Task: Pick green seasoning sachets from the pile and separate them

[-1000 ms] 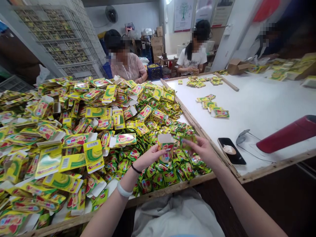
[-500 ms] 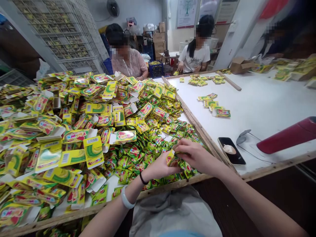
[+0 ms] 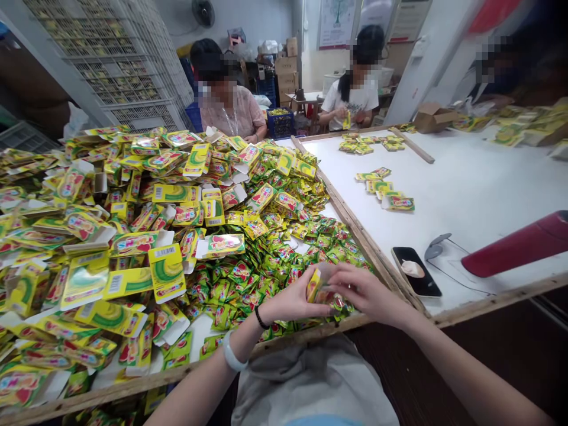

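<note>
Both hands meet on a small yellow carton (image 3: 316, 285) above the near wooden table edge (image 3: 310, 336): left hand (image 3: 293, 300) clamped on it, right hand (image 3: 366, 293) pinching its top. Beyond the carton lies the sachet heap (image 3: 266, 260), then flat cartons (image 3: 133, 207).

Packing workshop: carton heaps (image 3: 133, 236), stacked crates (image 3: 110, 65), seated workers (image 3: 228, 106).
</note>
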`<state>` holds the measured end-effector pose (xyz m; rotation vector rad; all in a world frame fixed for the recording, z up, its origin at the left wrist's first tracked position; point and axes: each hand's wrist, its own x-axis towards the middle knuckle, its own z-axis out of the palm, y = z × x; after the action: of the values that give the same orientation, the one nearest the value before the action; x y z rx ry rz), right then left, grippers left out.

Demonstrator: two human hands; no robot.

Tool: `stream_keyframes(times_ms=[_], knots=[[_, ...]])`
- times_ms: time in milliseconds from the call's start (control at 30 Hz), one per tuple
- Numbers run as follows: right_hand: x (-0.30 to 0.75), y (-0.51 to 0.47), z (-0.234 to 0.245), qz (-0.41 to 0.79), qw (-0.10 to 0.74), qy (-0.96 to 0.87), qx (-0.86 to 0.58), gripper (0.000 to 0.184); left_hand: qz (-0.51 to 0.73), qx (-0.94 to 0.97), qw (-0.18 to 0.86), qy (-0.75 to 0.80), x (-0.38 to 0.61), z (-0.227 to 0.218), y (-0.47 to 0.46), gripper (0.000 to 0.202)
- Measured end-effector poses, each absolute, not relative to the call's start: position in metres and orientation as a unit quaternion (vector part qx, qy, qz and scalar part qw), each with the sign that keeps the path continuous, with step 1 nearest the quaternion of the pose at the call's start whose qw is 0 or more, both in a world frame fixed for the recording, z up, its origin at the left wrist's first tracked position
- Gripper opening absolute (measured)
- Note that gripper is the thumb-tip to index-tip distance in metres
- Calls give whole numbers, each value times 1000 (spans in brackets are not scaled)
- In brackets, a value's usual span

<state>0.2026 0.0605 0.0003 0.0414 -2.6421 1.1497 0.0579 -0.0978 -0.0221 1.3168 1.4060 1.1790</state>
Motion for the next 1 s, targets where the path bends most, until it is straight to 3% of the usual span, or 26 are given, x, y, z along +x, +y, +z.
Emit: stream_keyframes(times_ms=[133, 200, 333, 500, 567, 633, 733, 867, 1000], knots=[[185, 125, 6, 148, 279, -921, -227, 28, 395, 574, 214, 685, 11, -29, -93, 73], [162, 145, 4, 83, 286, -913, -279, 40, 323, 568, 166, 739, -15, -41, -89, 70], [95, 137, -25, 168, 179, -963, -115, 54, 314, 547, 181, 754, -36, -63, -80, 44], [44, 114, -57, 287, 153, -944, -50, 23, 428, 475, 188, 746, -29, -62, -85, 19], [45, 115, -56, 346, 168, -921, -62, 21, 490, 412, 195, 743, -28, -59, -92, 25], [58, 113, -49, 413, 171, -892, -73, 33, 547, 348, 210, 732, -28, -58, -97, 33], [84, 100, -34, 511, 113, -851, -49, 46, 607, 294, 249, 696, -23, -54, -100, 40], [106, 74, -21, 583, 16, -812, -9, 37, 630, 296, 309, 648, -4, -42, -99, 46], [108, 64, -17, 611, 48, -790, -25, 31, 631, 322, 282, 647, 14, -35, -102, 43]])
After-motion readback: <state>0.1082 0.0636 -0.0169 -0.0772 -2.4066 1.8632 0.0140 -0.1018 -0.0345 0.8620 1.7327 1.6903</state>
